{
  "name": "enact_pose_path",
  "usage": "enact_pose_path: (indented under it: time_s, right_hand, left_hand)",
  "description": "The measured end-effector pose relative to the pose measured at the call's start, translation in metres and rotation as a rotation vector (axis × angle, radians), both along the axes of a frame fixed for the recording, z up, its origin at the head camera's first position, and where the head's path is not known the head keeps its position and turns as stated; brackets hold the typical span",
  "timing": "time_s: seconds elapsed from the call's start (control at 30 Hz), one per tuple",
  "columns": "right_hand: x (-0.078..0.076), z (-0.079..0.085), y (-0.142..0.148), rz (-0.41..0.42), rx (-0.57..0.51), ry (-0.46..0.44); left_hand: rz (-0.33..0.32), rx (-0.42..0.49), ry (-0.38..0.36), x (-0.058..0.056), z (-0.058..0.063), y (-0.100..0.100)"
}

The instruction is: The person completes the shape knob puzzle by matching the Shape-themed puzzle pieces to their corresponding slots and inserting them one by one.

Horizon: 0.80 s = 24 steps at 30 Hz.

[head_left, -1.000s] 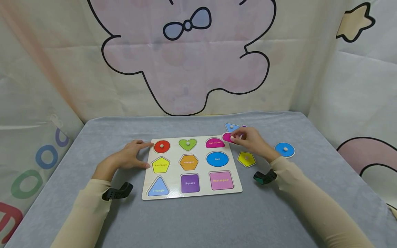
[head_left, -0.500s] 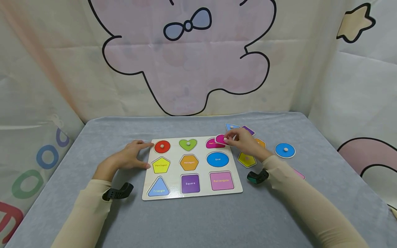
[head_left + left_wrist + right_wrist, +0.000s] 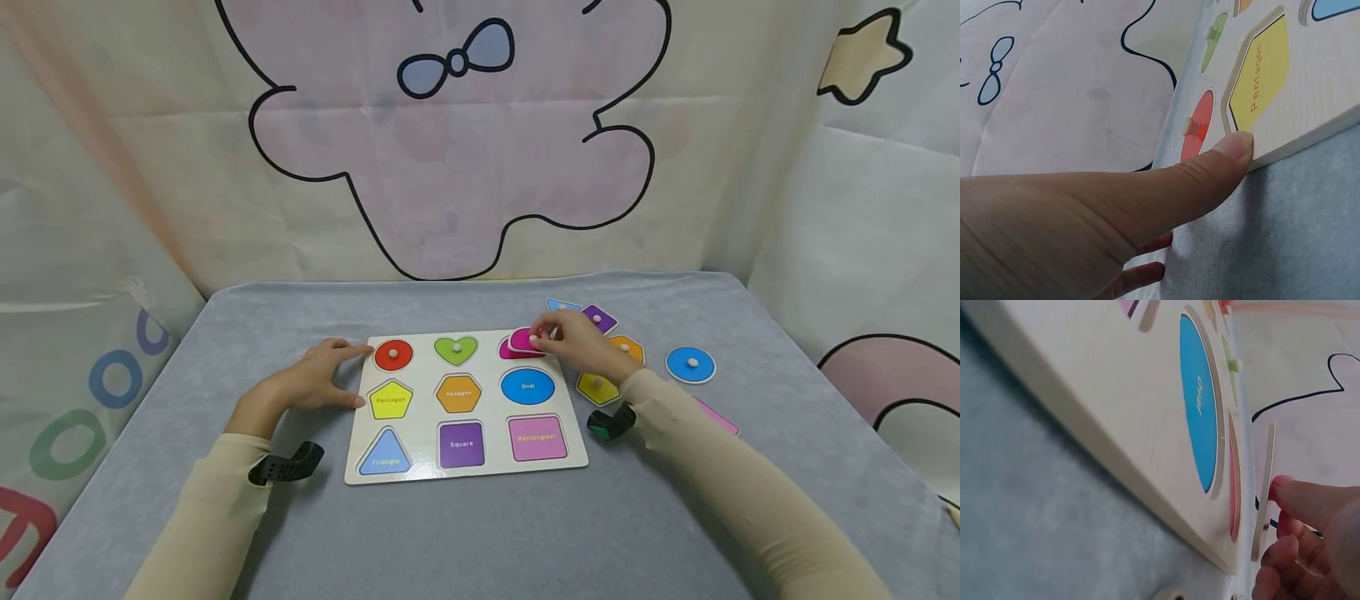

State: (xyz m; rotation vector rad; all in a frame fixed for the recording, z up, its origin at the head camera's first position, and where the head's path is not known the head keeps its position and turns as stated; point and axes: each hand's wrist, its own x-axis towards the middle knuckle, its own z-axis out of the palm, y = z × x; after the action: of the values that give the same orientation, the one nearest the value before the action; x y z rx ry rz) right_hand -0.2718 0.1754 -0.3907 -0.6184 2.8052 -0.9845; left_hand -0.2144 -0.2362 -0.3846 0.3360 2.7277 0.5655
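Note:
My right hand [image 3: 577, 342] pinches a magenta half-round puzzle piece [image 3: 519, 340] by its knob. In the right wrist view the piece [image 3: 1263, 500] appears edge-on, raised off the board. It partly covers the half-round recess [image 3: 508, 353] at the board's far right corner. The wooden shape board [image 3: 422, 371] lies flat, with a red round piece [image 3: 393, 356] and a green heart piece [image 3: 450, 351] seated in it. At the board's left edge rests my left hand [image 3: 311, 379], thumb and index finger spread; its thumb [image 3: 1210, 169] touches the rim near the pentagon recess [image 3: 1266, 69].
Right of the board lie loose knobbed pieces: a yellow pentagon [image 3: 592, 388], an orange hexagon [image 3: 630, 347], a purple square [image 3: 600, 318], a blue triangle [image 3: 561, 305], a blue oval [image 3: 686, 367] and a pink rectangle [image 3: 720, 418] partly under the right sleeve. A printed curtain [image 3: 465, 183] hangs behind the table.
My right hand has carried the magenta half-round piece leftward from beside the board's right edge to over its recess. My left hand stays at the board's left edge.

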Motion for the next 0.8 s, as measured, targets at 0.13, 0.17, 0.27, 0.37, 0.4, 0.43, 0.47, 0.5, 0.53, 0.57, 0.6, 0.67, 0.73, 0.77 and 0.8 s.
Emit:
enact_pose_path:
  time_s: [0.13, 0.17, 0.27, 0.37, 0.4, 0.43, 0.47, 0.5, 0.53, 0.57, 0.6, 0.67, 0.73, 0.77, 0.8]
  right_hand:
    - [-0.002, 0.001, -0.005, 0.016, 0.012, 0.005]
    - [-0.002, 0.001, -0.006, 0.018, 0.013, 0.002]
    - [-0.003, 0.001, -0.009, 0.022, 0.013, -0.006]
    - [-0.005, 0.0, -0.012, 0.026, 0.018, -0.016]
    - [-0.005, -0.001, -0.013, 0.025, 0.022, -0.02]
    - [-0.006, -0.002, -0.013, 0.022, 0.024, -0.026]
    - [-0.006, -0.003, -0.014, 0.019, 0.027, -0.031]
    - [-0.007, -0.003, -0.015, 0.017, 0.03, -0.036]
    - [-0.007, -0.004, -0.015, 0.016, 0.033, -0.041]
    - [-0.007, -0.005, -0.015, 0.012, 0.036, -0.046]
    - [-0.008, -0.005, -0.016, 0.009, 0.04, -0.049]
    - [-0.008, -0.006, -0.016, 0.008, 0.049, -0.053]
    - [-0.008, -0.007, -0.017, 0.002, 0.058, -0.062]
    - [-0.009, -0.007, -0.018, 0.0, 0.062, -0.067]
    - [-0.009, -0.007, -0.018, -0.001, 0.067, -0.07]
  left_hand:
    - [-0.002, -0.005, 0.002, 0.0, 0.0, -0.001]
    - [-0.003, -0.004, 0.003, 0.0, 0.0, -0.001]
    - [-0.004, 0.0, 0.002, 0.001, 0.0, -0.002]
    - [0.001, 0.003, -0.003, 0.002, 0.0, -0.002]
    - [0.003, 0.003, -0.005, 0.002, 0.0, -0.001]
    - [0.004, 0.002, -0.007, 0.002, 0.0, -0.001]
    - [0.006, 0.002, -0.009, 0.002, 0.0, -0.001]
    - [0.006, 0.002, -0.009, 0.002, 0.0, -0.001]
    - [0.006, 0.0, -0.009, 0.002, 0.0, -0.001]
    - [0.007, 0.001, -0.01, 0.001, 0.0, -0.001]
    - [0.008, 0.001, -0.01, 0.001, 0.0, 0.0]
    - [0.008, 0.001, -0.008, 0.001, 0.0, 0.0]
    - [0.01, 0.001, -0.005, 0.001, 0.0, 0.0]
    - [0.011, 0.002, -0.005, 0.0, 0.0, 0.0]
    - [0.012, 0.001, -0.005, 0.0, 0.0, 0.0]
